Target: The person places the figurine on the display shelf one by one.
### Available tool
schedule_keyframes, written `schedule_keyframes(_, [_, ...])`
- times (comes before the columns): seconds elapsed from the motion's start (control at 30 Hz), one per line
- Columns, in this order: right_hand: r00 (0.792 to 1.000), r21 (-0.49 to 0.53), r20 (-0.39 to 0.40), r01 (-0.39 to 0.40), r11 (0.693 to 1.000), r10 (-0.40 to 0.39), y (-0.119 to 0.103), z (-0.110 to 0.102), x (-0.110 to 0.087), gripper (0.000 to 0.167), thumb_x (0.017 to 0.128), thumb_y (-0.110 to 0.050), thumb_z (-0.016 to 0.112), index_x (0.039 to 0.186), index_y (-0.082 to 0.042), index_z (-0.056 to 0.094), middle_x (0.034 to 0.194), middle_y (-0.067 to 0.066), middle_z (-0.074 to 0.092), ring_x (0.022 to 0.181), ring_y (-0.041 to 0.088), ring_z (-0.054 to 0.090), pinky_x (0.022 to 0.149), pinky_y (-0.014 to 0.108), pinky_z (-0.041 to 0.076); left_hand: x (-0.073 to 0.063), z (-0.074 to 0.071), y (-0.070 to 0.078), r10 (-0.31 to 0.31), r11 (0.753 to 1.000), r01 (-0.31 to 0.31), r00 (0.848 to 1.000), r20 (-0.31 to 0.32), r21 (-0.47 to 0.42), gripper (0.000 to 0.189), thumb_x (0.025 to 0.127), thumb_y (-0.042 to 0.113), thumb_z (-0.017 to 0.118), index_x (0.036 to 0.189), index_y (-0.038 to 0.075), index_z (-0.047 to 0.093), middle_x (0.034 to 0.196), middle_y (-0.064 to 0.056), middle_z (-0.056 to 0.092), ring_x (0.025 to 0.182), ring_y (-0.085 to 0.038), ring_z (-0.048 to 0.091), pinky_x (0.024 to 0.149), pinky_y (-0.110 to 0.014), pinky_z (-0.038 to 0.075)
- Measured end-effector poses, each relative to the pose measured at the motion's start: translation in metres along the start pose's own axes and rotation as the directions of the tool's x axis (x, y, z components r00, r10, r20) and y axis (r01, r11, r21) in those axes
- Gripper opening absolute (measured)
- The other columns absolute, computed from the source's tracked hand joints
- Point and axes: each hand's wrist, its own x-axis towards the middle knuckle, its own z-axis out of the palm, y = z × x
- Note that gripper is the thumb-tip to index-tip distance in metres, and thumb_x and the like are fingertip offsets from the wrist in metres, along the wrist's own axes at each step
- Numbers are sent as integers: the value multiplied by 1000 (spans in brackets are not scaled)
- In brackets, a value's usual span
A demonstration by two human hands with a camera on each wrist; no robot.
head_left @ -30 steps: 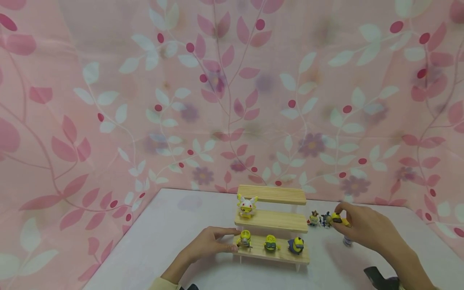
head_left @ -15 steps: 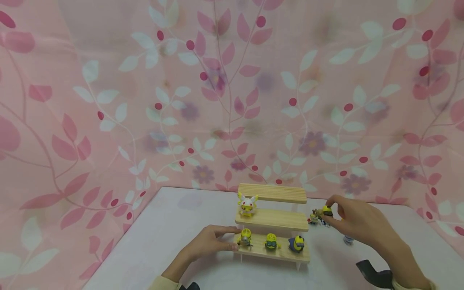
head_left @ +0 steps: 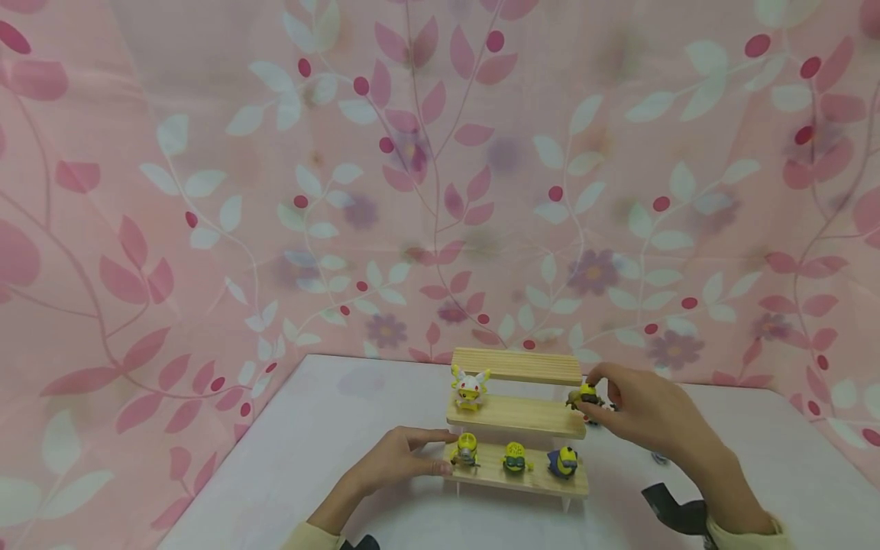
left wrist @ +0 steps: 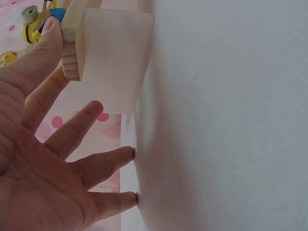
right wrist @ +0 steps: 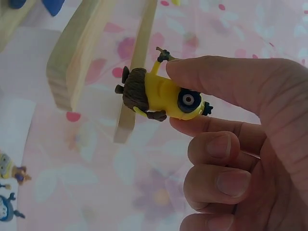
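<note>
My right hand pinches a one-eyed yellow minion figurine in a brown furry skirt between thumb and index finger. In the head view it hangs at the right end of the middle tier of a three-tier wooden display stand. My left hand holds the left end of the bottom tier with thumb and index finger, the other fingers spread. Three minion figurines stand on that tier: one at left, a goggled one in the middle, a blue-caped one at right. A white-eared yellow figurine occupies the middle tier's left.
On the white table, right of the stand, more small figurines are mostly hidden by my right hand; the right wrist view shows a yellow one and a blue one. Pink floral cloth hangs behind.
My right hand has carried the minion figurine leftward from the other figurines on the table to the right end of the middle tier. The left hand stays on the stand.
</note>
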Motion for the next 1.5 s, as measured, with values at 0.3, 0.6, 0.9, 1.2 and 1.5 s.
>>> schedule_keyframes(0.3, [999,39,-23,41,998,-40,-16,10,12,30,80,-38,82,99,-20,67,63,-13,41,49,4,34,43,21,29,0,1,-1,-3,1000,3,1000,-4,-1,42,82,40,80,122,33,71,124,16,65,131,-22,49,109,-53,37])
schedule_keyframes(0.6, [998,73,-10,58,996,-58,-29,21,24,30,80,-40,81,98,-20,67,64,-12,43,51,5,35,44,22,30,1,1,0,1,1000,-1,1000,-2,-5,42,82,40,80,123,32,71,126,12,65,132,-24,49,109,-55,36])
schedule_keyframes(0.9, [998,68,35,53,996,-55,-42,31,37,32,80,-40,82,98,-18,67,67,-11,46,55,8,40,47,24,34,-1,0,3,-13,1000,13,1000,-14,-3,42,82,36,81,122,34,71,126,13,64,132,-24,49,108,-56,37])
schedule_keyframes(1.2, [996,92,84,23,996,-30,-48,42,44,32,81,-40,81,99,-18,67,68,-9,48,57,9,42,47,25,35,-2,0,5,-11,1000,11,1000,-16,-11,41,82,33,81,122,32,70,127,10,64,132,-26,49,108,-57,37])
schedule_keyframes(1.5, [990,72,142,-14,997,4,-51,51,48,34,81,-41,80,101,-18,67,68,-9,50,57,10,44,47,26,36,-2,0,6,-11,1000,10,1000,-12,-20,41,83,32,81,122,32,71,127,10,64,132,-26,48,109,-56,36])
